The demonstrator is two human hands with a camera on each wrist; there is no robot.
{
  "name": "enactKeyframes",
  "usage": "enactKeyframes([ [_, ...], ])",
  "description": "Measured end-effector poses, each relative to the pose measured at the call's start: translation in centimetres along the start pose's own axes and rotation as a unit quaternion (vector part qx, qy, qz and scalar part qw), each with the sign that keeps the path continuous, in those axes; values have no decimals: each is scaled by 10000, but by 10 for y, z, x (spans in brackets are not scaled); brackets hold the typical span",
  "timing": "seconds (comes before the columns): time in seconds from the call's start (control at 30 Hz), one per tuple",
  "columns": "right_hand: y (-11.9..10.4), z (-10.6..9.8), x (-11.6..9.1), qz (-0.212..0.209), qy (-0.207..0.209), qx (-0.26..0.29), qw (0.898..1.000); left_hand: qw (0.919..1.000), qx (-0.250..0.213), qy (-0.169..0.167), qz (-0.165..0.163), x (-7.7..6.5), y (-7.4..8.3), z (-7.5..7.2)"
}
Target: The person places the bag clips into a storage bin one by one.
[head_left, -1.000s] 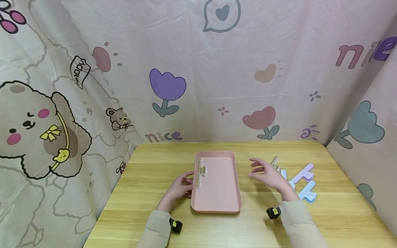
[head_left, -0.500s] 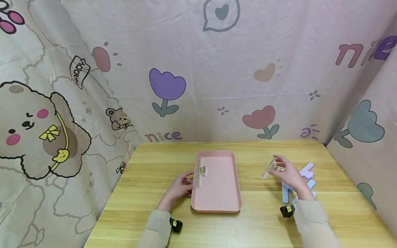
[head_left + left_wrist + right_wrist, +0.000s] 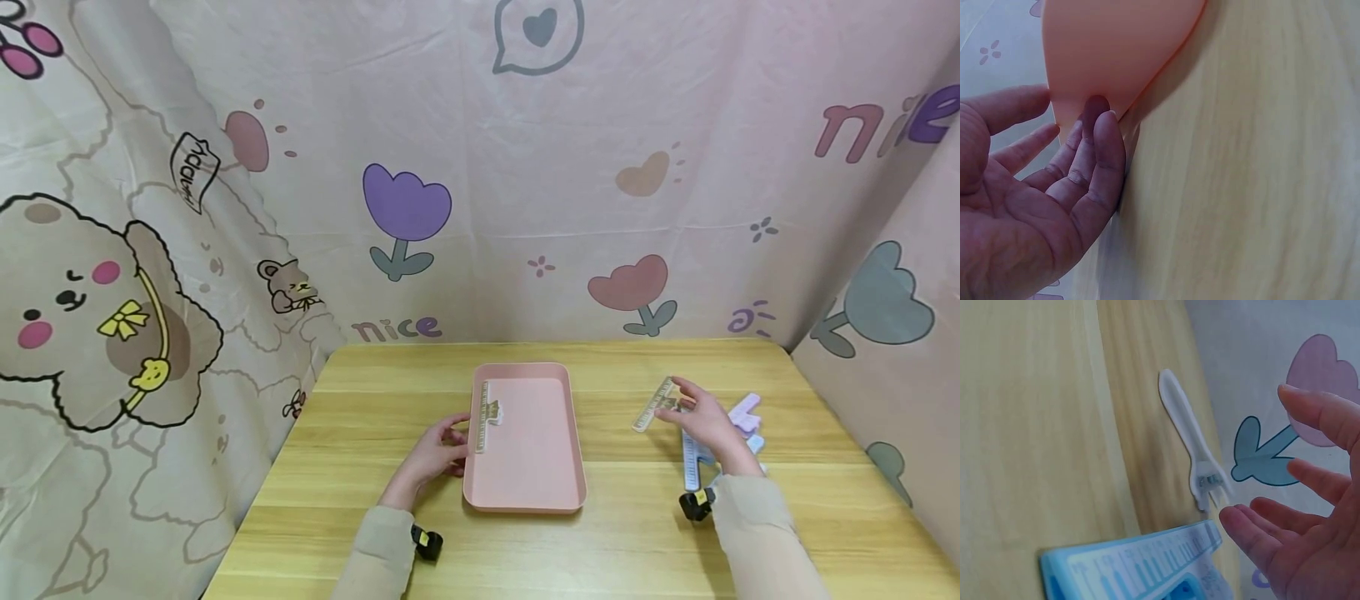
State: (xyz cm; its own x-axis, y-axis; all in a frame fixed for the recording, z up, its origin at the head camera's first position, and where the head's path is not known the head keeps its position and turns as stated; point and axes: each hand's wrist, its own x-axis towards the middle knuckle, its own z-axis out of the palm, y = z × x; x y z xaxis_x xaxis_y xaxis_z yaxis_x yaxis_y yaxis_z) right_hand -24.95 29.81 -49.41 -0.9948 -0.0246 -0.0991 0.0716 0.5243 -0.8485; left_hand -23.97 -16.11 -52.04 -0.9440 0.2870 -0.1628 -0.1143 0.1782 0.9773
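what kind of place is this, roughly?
Likely an improvised indoor tabletop filming booth: a wood-grain table with cartoon-printed fabric behind it and on both sides, plus a small black device worn at each wrist.

A shallow, rectangular pink tray (image 3: 534, 471) with rounded corners lies flat on the worktop (image 3: 300, 462), one short side near its back edge. Inside, a slim clear-and-gold keyboard-patterned clip (image 3: 482, 417) runs along the left wall. A matching second clip (image 3: 648, 411) slants right of the tray. Toward the worktop's right edge lie partly hidden light-blue clips (image 3: 690, 463) and a pale-purple clip (image 3: 745, 407).
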Motion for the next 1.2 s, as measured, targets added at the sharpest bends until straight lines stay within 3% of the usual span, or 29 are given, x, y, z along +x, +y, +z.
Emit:
enactKeyframes([
  [0.13, 1, 1, 2, 79, -22, 37, 10000, 9999, 39, -45, 161, -10, 13, 2],
  [0.37, -1, 10, 5, 117, 154, 226, 9996, 10000, 47, -8, 36, 4, -6, -2],
  [0.67, 0, 29, 12, 614, 614, 727, 9936, 9999, 121, -23, 98, 4, -7, -2],
  [0.93, 5, 41, 15, 823, 1038, 857, 9875, 9999, 107, 4, 66, 5, -7, -1],
  [1.2, 6, 45, 16, 1039, 1305, 1003, 9809, 9998, 123, -88, 103, -9, 17, 3],
])
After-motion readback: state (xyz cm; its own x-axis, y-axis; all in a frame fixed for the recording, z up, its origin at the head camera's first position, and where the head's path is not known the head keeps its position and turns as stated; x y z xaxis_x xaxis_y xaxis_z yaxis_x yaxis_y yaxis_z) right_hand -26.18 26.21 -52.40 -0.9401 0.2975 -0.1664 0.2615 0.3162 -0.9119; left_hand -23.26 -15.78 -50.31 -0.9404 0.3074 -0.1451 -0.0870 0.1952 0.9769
